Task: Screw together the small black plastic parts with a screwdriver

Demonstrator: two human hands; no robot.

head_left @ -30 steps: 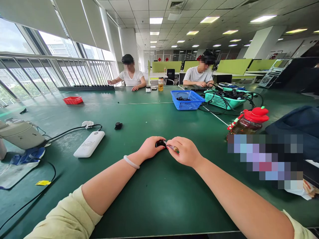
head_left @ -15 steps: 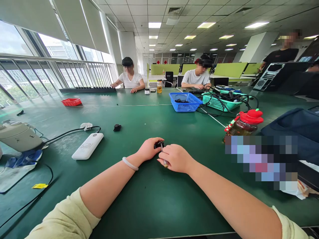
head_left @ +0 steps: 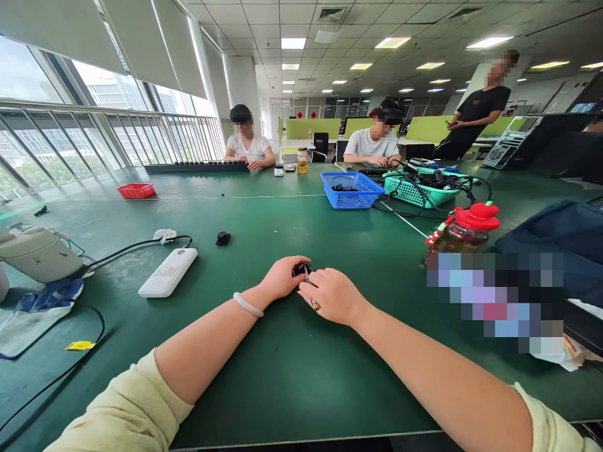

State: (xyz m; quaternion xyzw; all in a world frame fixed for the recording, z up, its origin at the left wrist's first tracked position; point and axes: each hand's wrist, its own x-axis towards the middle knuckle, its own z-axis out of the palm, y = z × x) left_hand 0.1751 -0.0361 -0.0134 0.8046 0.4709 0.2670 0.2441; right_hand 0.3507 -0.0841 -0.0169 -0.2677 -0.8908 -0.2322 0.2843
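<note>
Near the middle of the head view, my left hand [head_left: 281,277] pinches a small black part [head_left: 299,269] between thumb and fingers. What the part is cannot be made out. Closed around a slim metal tool [head_left: 315,304] with a brass-coloured end is my right hand [head_left: 335,296]. The tool's shiny front [head_left: 306,274] meets the black part, and its middle is hidden by my fingers. Both hands are close together, low over the green table [head_left: 292,383]. Beyond my left hand lies another small black piece [head_left: 223,238].
A white power bank [head_left: 168,274] with a black cable lies to the left. Farther off are a red tray [head_left: 136,191], a blue basket [head_left: 352,199] and a green basket [head_left: 414,194] of cables. At right stands a red-lidded bottle [head_left: 464,235]. Two people sit across the table.
My hands keep their hold and have hardly moved. At the back right, a standing person in black has moved left. The long black strip by a seated person has shifted right.
</note>
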